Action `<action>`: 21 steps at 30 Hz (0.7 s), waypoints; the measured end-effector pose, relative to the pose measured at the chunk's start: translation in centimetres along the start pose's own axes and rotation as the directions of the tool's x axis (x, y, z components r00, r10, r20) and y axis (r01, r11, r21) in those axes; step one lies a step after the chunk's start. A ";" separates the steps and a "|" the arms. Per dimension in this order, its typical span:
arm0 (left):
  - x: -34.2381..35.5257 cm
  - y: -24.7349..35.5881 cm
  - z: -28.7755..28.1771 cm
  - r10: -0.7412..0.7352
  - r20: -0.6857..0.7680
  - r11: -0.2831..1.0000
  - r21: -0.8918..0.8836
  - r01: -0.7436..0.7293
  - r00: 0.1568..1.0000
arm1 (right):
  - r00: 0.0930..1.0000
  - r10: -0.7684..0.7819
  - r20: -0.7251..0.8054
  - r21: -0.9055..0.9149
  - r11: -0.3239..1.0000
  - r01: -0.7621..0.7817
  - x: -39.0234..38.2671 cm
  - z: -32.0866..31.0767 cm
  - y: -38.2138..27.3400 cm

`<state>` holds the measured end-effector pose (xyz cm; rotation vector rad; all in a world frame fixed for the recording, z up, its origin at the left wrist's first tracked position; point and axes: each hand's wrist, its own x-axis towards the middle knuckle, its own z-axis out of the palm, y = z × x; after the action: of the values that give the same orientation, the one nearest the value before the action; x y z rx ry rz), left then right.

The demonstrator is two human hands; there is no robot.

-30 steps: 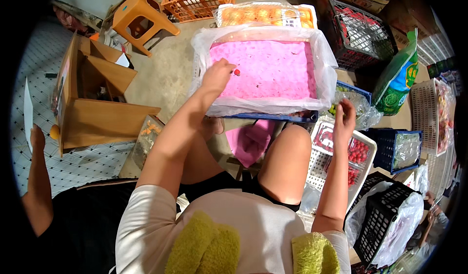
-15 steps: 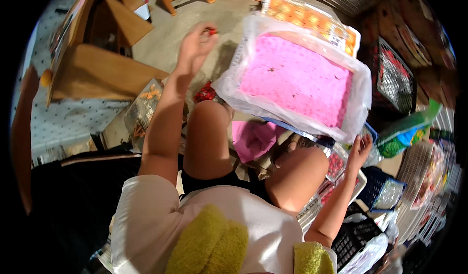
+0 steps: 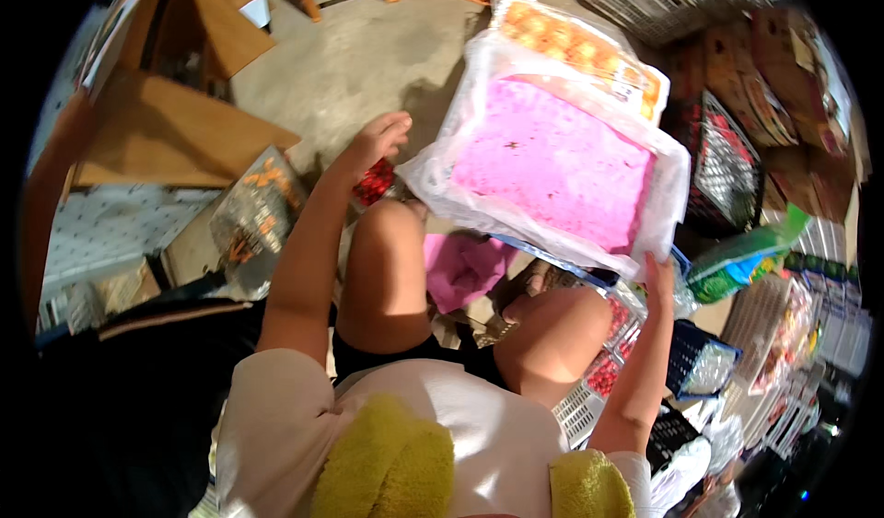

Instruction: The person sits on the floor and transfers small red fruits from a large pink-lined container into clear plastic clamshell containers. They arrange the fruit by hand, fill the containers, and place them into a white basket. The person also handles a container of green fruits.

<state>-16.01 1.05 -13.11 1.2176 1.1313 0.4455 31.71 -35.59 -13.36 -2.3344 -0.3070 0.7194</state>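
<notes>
A shallow box lined with white plastic film (image 3: 677,186) lies in front of me, a pink sheet (image 3: 552,163) with dark specks covering its inside. My left hand (image 3: 379,139) is off the box's left side, fingers stretched out, with nothing visible in them. Just below it, beside my left knee, are red berry-like fruits (image 3: 375,185), partly hidden by my wrist. At the box's near right corner, my right hand (image 3: 657,274) pinches the film's edge; some of its fingers are hidden.
A pack of round orange fruits (image 3: 575,44) adjoins the box's far side. Pink material (image 3: 468,269) lies between my legs. Packs of red fruit (image 3: 606,371), a dark crate (image 3: 723,163) and a green bag (image 3: 741,269) are right. Wooden furniture (image 3: 175,136) and another person's arm (image 3: 55,196) are left.
My left hand has come down toward the red fruits, and the small red piece at its fingers no longer shows. My right hand has closed on the film at the box's corner.
</notes>
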 end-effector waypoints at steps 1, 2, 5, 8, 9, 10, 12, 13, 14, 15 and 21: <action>0.0 1.0 1.6 -0.119 0.150 0.976 -0.166 0.143 0.981 | 1.000 0.006 0.028 0.055 0.998 -0.007 -0.1 0.1 -0.2; 0.2 2.2 3.5 -0.068 0.458 0.975 -0.159 0.157 0.886 | 0.999 0.013 0.046 0.072 0.997 -0.016 0.2 0.2 0.1; 0.2 3.8 6.5 -0.131 0.368 0.938 0.346 -0.005 0.920 | 0.997 -0.071 0.024 0.109 0.992 0.068 -0.7 -0.3 -1.2; 1.0 4.6 6.7 0.076 0.406 0.989 0.087 -0.122 0.911 | 0.989 -0.136 -0.049 0.086 0.986 0.140 -1.0 -2.9 -4.0; -0.1 7.8 7.1 0.093 0.358 0.993 0.040 -0.114 0.929 | 0.968 -0.239 -0.077 0.160 0.955 0.249 -1.7 -4.0 -6.4; -0.9 10.5 7.5 0.064 0.267 0.998 -0.035 -0.057 0.962 | 0.982 -0.172 -0.075 0.099 0.979 0.179 -2.5 -5.8 -9.6; -0.1 15.5 6.7 0.107 0.304 0.994 -0.029 -0.103 0.947 | 0.922 -0.323 -0.213 0.197 0.910 0.364 -2.5 -8.7 -14.1; -0.5 18.4 7.1 0.175 0.263 0.978 0.062 -0.197 0.949 | 0.943 -0.292 -0.161 0.126 0.941 0.313 -1.8 -12.3 -15.7; -1.2 21.5 7.4 0.256 0.218 0.942 0.160 -0.294 0.942 | 0.927 -0.316 -0.201 0.181 0.918 0.352 -2.8 -13.5 -18.2; -1.7 24.1 7.4 0.248 0.301 0.944 0.139 -0.299 0.921 | 0.905 -0.337 -0.261 0.219 0.892 0.395 -4.5 -15.5 -20.7; -1.6 29.9 4.2 0.223 0.271 0.941 0.192 -0.279 0.937 | 0.904 -0.380 -0.197 0.383 0.819 0.428 -7.6 -19.7 -26.5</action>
<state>-4.77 8.11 14.02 1.5845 0.8309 0.3514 36.06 -29.17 19.68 -1.8055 -0.5257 0.3909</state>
